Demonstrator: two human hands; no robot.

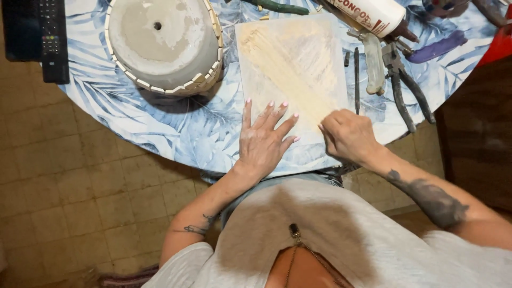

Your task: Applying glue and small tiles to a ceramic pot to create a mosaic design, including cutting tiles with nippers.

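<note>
L hand point(262, 140) flat, fingers spread on pale board point(290, 64), R hand point(348, 136) curled at its edge, grip unclear, pliers point(405, 88) beside, pot point(164, 45) behind

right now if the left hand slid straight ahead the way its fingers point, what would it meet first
The left hand lies flat on the near edge of the pale board, fingers pointing up and slightly right. It would likely just slide along the board's yellowish surface; beyond its far edge lies a white tube.

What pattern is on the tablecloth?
Blue and white leaves on the tablecloth, seen best from the head view.
</note>
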